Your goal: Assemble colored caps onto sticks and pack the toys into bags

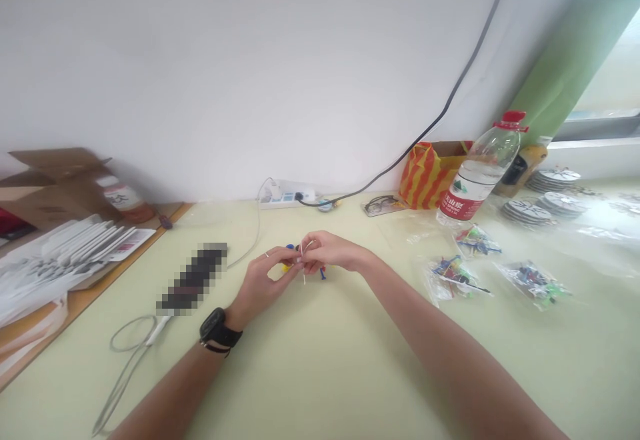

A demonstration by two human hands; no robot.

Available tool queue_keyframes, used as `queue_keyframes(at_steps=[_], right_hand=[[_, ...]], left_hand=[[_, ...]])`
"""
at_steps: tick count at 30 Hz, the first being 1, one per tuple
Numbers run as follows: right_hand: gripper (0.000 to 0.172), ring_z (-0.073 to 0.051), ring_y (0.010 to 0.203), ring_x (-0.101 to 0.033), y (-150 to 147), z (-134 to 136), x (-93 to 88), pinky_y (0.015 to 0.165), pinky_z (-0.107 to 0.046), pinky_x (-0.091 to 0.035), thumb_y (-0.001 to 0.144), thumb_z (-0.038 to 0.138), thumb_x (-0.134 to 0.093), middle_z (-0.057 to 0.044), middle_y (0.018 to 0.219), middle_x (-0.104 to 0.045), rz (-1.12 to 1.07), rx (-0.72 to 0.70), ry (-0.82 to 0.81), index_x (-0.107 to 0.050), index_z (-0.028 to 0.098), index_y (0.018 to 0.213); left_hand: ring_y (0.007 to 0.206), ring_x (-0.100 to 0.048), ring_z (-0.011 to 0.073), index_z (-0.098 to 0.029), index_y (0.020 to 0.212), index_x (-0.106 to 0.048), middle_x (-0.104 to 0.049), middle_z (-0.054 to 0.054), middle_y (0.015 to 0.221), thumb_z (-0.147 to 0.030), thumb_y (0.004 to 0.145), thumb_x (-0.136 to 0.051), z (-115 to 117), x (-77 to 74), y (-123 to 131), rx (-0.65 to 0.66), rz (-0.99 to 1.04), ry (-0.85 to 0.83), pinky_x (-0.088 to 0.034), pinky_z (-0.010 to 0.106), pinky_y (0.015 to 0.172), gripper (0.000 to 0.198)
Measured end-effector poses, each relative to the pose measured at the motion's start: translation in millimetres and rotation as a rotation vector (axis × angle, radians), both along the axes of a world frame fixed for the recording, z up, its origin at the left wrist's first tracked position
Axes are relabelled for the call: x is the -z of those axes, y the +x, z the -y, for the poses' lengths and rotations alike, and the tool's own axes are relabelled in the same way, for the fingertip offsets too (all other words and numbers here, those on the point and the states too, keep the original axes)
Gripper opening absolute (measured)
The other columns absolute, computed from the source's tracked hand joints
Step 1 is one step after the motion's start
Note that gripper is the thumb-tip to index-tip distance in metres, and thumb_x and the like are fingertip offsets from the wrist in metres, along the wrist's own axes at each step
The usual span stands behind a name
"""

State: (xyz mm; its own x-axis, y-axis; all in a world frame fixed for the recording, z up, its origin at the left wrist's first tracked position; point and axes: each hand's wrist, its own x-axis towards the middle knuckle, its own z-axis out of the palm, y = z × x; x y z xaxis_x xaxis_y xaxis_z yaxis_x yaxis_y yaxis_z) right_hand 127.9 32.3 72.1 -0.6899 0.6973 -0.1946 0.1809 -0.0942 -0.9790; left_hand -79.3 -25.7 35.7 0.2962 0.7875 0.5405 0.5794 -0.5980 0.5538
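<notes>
Over the middle of the table, my left hand (263, 283) and my right hand (333, 252) meet with fingertips pinched together. Between them is a thin white stick (305, 279), roughly upright, its lower end poking out below the fingers. Both hands appear closed on it, though the fingers hide most of the grip. Small coloured plastic pieces show behind and under the hands: a blue piece (323, 276) below my right fingers and a yellow piece (285, 268) beside my left fingers. Their full shapes are covered.
Bags of small plastic parts (453, 277) lie to the right, near a large water bottle (473, 177), a striped bag (425, 177) and stacked discs (527, 213). A power strip (287, 197) is by the wall. Left are a pixelated dark object (195, 280), a cable (120, 387) and white packets (85, 247).
</notes>
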Motion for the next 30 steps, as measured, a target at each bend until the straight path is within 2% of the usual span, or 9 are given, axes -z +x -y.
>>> queue_keyframes(at_steps=[5, 8, 11, 14, 17, 21, 26, 30], right_hand=[[0.019, -0.014, 0.073, -0.072, 1, -1, 4.8, 0.064, -0.022, -0.055, 0.082, 0.013, -0.070, 0.000, 0.080, -0.073, -0.006, -0.030, 0.053, -0.054, 0.020, 0.089], [0.014, -0.014, 0.072, -0.066, -4, 3, 8.2, 0.057, -0.020, -0.048, 0.087, 0.019, -0.064, 0.002, 0.083, -0.070, 0.077, -0.037, 0.184, -0.052, 0.023, 0.093], [0.003, -0.015, 0.079, -0.064, -6, 1, 10.1, 0.057, -0.021, -0.046, 0.095, 0.027, -0.053, 0.000, 0.094, -0.070, 0.303, 0.061, 0.387, -0.054, 0.023, 0.096], [0.011, -0.019, 0.094, -0.066, 3, -9, 13.4, 0.071, -0.026, -0.049, 0.099, 0.026, -0.045, -0.006, 0.108, -0.070, 0.483, 0.230, 0.492, -0.054, 0.022, 0.103], [0.015, -0.027, 0.104, -0.065, 20, -22, 20.9, 0.076, -0.032, -0.048, 0.095, 0.027, -0.052, -0.015, 0.118, -0.067, 0.614, 0.338, 0.492, -0.053, 0.020, 0.109], [0.021, -0.030, 0.102, -0.067, 30, -28, 32.8, 0.075, -0.034, -0.048, 0.092, 0.034, -0.061, -0.017, 0.119, -0.067, 0.725, 0.343, 0.499, -0.057, 0.020, 0.108], [0.032, -0.032, 0.115, -0.063, 5, -15, 37.9, 0.086, -0.037, -0.047, 0.096, 0.043, -0.059, -0.019, 0.124, -0.065, 0.730, 0.343, 0.599, -0.056, 0.017, 0.116], [0.025, -0.029, 0.113, -0.063, -11, -5, 36.9, 0.086, -0.034, -0.046, 0.093, 0.030, -0.065, -0.016, 0.121, -0.065, 0.709, 0.337, 0.651, -0.057, 0.018, 0.112]], left_hand=[[0.087, -0.069, 0.0189, -0.024, 0.104, -0.071, -0.074, 0.005, 0.098, -0.030, 0.096, -0.065, 1, 0.4, -1, 0.018, -0.020, 0.018, -0.057, 0.033, 0.081, 0.012], [0.084, -0.069, 0.0176, -0.023, 0.102, -0.070, -0.074, 0.003, 0.096, -0.027, 0.096, -0.066, 3, 0.3, 2, 0.025, -0.031, 0.023, -0.056, 0.031, 0.080, 0.008], [0.084, -0.069, 0.0173, -0.023, 0.094, -0.067, -0.074, 0.002, 0.092, -0.026, 0.095, -0.067, 5, 0.0, 3, 0.027, -0.029, 0.017, -0.055, 0.030, 0.078, 0.004], [0.091, -0.071, 0.0190, -0.022, 0.084, -0.064, -0.074, 0.002, 0.092, -0.029, 0.094, -0.069, 5, -0.1, 1, 0.065, -0.063, -0.013, -0.055, 0.030, 0.082, 0.013], [0.090, -0.071, 0.0201, -0.024, 0.092, -0.070, -0.074, 0.003, 0.094, -0.031, 0.094, -0.069, 4, 0.5, -3, 0.085, -0.198, -0.051, -0.055, 0.033, 0.083, 0.008], [0.096, -0.069, 0.0220, -0.026, 0.099, -0.076, -0.076, 0.006, 0.099, -0.030, 0.095, -0.067, 0, 2.1, -7, 0.122, -0.299, -0.017, -0.056, 0.036, 0.086, 0.010], [0.112, -0.065, 0.0250, -0.028, 0.099, -0.078, -0.075, 0.005, 0.118, -0.029, 0.095, -0.068, -7, 2.7, -12, 0.108, -0.327, 0.073, -0.054, 0.043, 0.098, 0.010], [0.125, -0.060, 0.0272, -0.031, 0.123, -0.071, -0.067, 0.006, 0.135, -0.034, 0.097, -0.065, -9, 3.8, -13, 0.023, -0.359, 0.059, -0.052, 0.046, 0.105, 0.027]])
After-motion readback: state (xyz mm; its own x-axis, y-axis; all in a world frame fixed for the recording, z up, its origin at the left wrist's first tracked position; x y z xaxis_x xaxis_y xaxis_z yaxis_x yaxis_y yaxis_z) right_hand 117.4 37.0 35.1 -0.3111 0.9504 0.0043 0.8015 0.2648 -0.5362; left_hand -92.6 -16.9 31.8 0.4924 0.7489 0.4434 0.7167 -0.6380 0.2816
